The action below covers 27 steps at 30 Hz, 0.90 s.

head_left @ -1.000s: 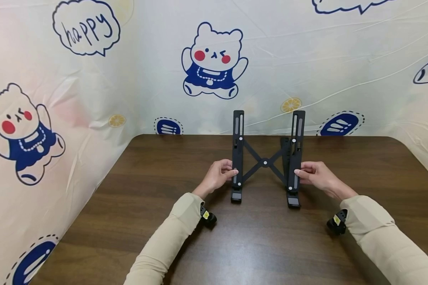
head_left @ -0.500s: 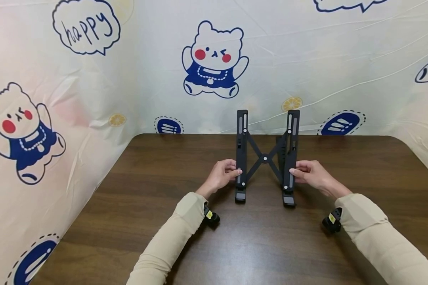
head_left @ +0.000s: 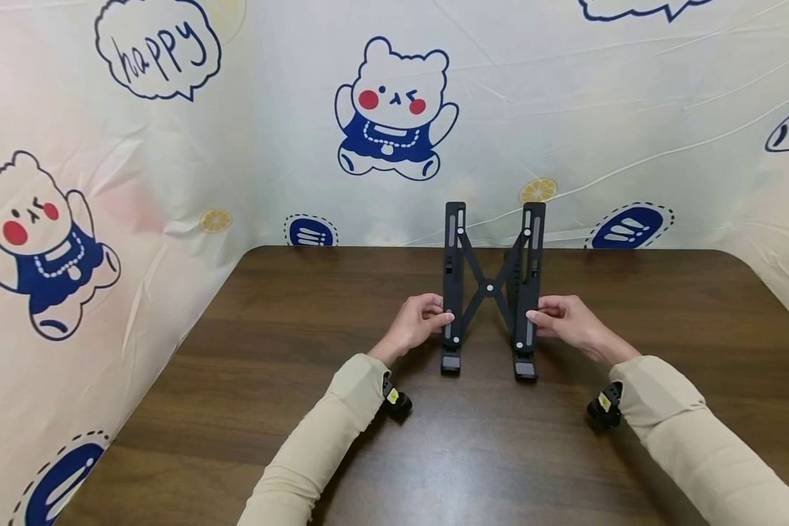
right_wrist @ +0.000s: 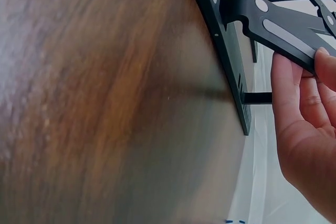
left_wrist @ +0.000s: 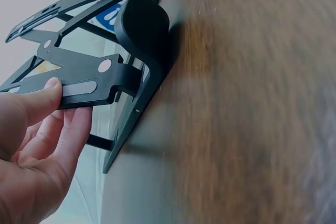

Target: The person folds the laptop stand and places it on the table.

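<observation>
A black folding laptop stand (head_left: pixel 489 288) is on the table, its two long side arms joined by an X-shaped brace with a round pivot. Grey pads line the arms, and hooked lips point toward me at the front. My left hand (head_left: pixel 417 321) pinches the left arm near its lower end, thumb on top and fingers beneath, as the left wrist view shows at the stand's arm (left_wrist: pixel 79 88). On the other side my right hand (head_left: pixel 575 325) pinches the right arm the same way; the right wrist view shows that arm (right_wrist: pixel 286 30) between thumb and fingers.
The brown wooden table (head_left: pixel 269 307) extends around the stand on all sides. Behind it and to the left hangs a pale curtain (head_left: pixel 269 131) printed with cartoon bears. Each wrist carries a small black camera, the left one (head_left: pixel 397 404) and the right one (head_left: pixel 605 408).
Both hands have moved inward, bringing the stand's two side arms closer together. The X brace has become narrower and taller, and its pivot has shifted slightly away from me.
</observation>
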{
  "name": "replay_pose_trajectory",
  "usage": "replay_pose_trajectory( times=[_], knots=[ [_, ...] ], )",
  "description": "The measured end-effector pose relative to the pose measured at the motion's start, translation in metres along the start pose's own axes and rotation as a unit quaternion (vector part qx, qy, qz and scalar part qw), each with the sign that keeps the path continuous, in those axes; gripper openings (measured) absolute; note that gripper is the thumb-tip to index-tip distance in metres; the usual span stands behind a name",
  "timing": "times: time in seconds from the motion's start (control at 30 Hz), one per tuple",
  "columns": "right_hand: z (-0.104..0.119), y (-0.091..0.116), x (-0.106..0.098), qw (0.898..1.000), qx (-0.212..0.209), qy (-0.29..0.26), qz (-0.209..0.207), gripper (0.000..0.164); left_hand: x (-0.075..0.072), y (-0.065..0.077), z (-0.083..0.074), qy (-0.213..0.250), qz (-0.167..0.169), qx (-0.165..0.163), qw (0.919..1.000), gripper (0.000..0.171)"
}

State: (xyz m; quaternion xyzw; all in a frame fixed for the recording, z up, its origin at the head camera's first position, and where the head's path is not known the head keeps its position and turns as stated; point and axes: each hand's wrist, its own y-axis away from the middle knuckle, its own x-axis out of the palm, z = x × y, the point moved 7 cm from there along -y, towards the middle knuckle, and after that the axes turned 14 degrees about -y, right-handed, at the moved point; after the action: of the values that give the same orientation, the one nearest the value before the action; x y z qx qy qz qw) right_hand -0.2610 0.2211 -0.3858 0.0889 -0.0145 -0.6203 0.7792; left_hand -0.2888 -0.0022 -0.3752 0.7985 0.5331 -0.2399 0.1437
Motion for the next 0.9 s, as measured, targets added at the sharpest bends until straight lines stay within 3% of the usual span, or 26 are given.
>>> replay_pose_trajectory(
  times=[0.2,0.9],
  knots=[
    [0.0,-0.002,0.004,1.0,0.0,0.003,0.002,0.028,0.008,-0.011,0.016,-0.009,0.0,0.005,0.9999,0.02],
    [0.0,-0.011,0.02,1.0,-0.002,0.003,0.011,0.023,0.024,-0.015,0.01,-0.029,0.009,-0.002,0.9995,0.017]
  ],
)
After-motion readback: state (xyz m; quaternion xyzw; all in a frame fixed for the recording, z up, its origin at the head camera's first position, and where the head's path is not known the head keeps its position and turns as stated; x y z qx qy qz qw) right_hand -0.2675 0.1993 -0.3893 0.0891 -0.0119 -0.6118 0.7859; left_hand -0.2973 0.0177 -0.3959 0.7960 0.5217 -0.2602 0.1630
